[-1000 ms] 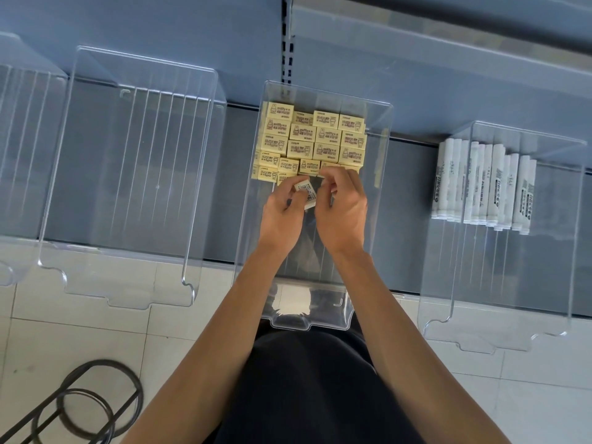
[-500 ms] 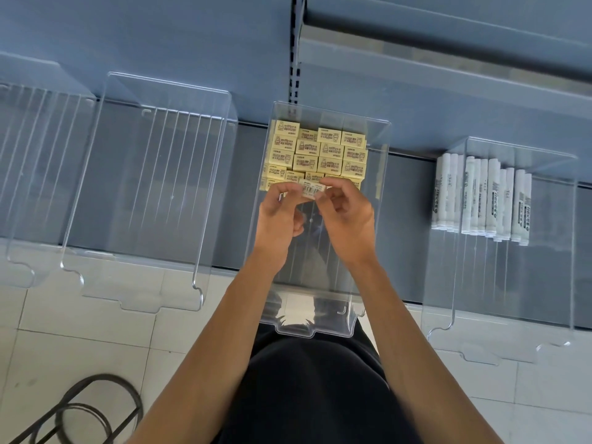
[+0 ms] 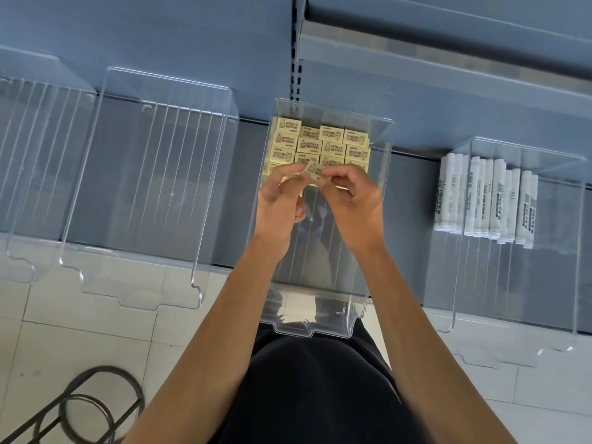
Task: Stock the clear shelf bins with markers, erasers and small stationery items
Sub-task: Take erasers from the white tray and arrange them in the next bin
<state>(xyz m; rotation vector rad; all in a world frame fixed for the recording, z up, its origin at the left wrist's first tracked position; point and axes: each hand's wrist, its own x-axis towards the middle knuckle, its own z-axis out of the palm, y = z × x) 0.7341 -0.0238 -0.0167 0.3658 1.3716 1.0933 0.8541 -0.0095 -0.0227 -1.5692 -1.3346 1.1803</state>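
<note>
"How far along is the stocking looking from where you're standing?"

"Partway, I'm guessing. The middle bin [image 3: 307, 332] is holding rows of yellow erasers [image 3: 320, 145] packed against its back wall, while its front half is sitting bare."

"And what are the hands doing?"

"Both are hovering over that bin. The left hand [image 3: 282, 203] and the right hand [image 3: 355, 203] are together pinching a single eraser [image 3: 312, 169] at the fingertips. They're holding it just in front of the nearest row, and it isn't laid down yet."

"Any markers going in?"

"White markers [image 3: 487, 200] are lying side by side at the back of the right bin [image 3: 570, 251], with space showing in front of them."

"And the others?"

"The clear bin [image 3: 144, 203] left of the middle one and the far-left bin [image 3: 32, 171] are standing with nothing inside. I'm judging that most of the job is waiting, and I'm not seeing any other small stationery."
</note>
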